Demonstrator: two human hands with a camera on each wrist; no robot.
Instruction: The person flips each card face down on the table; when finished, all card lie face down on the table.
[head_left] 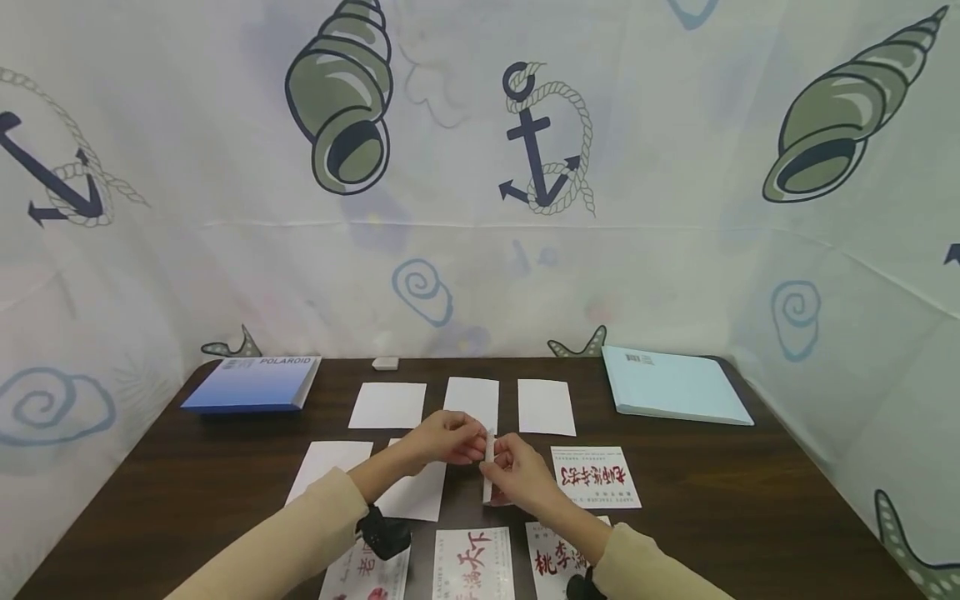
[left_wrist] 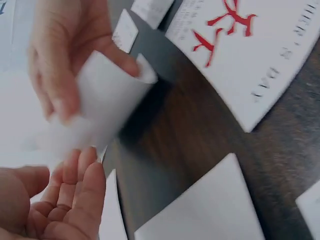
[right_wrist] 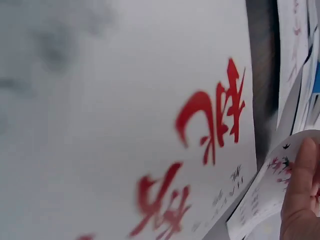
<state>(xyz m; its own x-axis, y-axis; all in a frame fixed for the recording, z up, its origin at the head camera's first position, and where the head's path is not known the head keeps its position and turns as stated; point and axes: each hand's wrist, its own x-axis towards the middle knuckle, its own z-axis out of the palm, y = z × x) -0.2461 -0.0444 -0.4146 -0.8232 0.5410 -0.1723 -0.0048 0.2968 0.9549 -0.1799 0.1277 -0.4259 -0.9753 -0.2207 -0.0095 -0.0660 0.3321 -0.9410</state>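
The card (head_left: pixel 489 471) is up over the middle of the bench (head_left: pixel 742 508), standing nearly edge-on in the head view. The right hand (head_left: pixel 521 477) pinches it, its grip clamped on the card. The left hand (head_left: pixel 450 439) is at the card's upper end with its fingers loosely bent and its grip apart; whether it touches the card cannot be told.

Three white cards, left back (head_left: pixel 387 406), middle back (head_left: pixel 472 398) and right back (head_left: pixel 546 407), lie beyond the hands, with dark strips of bench between them. Two more, outer white (head_left: pixel 330 461) and inner white (head_left: pixel 420 492), lie under the left arm. A printed card (head_left: pixel 597 477) is just right of the right hand; the near cards (head_left: pixel 472 565) form a row toward the person. Brown bench runs broadly from the printed card to the right edge, and another stretch lies along the left edge. A blue box (head_left: pixel 255 385) and a pale box (head_left: pixel 675 385) sit at the far corners, a small white block (head_left: pixel 386 364) at the far edge.

The left wrist view shows the card's blank face curled into a bend, its lower end blurred; the right wrist view shows blossoms and a bird on a card at the fingers.
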